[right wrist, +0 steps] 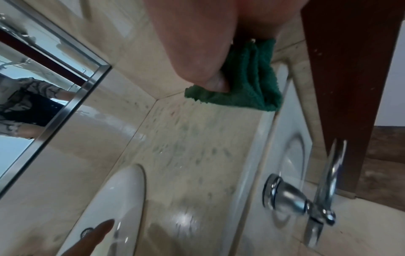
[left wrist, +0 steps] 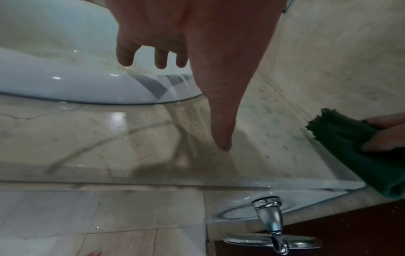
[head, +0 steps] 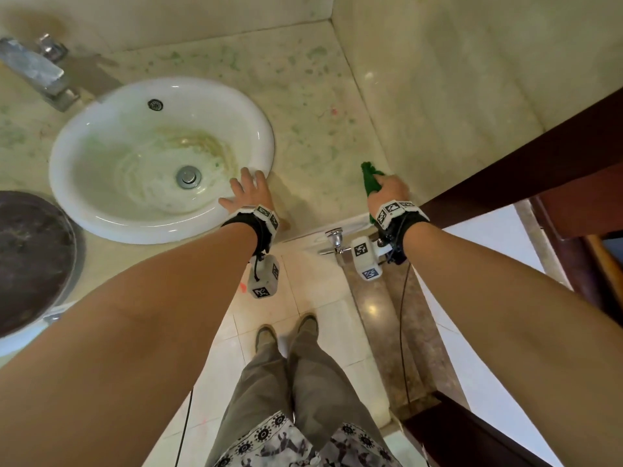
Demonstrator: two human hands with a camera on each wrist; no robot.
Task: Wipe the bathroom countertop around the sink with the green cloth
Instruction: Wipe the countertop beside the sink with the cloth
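Right hand (head: 391, 190) grip bunches dark green cloth (head: 371, 185), folded, fuzzy.

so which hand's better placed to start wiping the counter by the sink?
Right. The right hand already grips the green cloth at the countertop beside the sink; the left hand rests open on the sink's rim, holding nothing.

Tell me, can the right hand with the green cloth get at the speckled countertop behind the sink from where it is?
Probably yes. The right hand grips the green cloth on the countertop, and nothing stands between it and that stretch; the sink sits off to its left.
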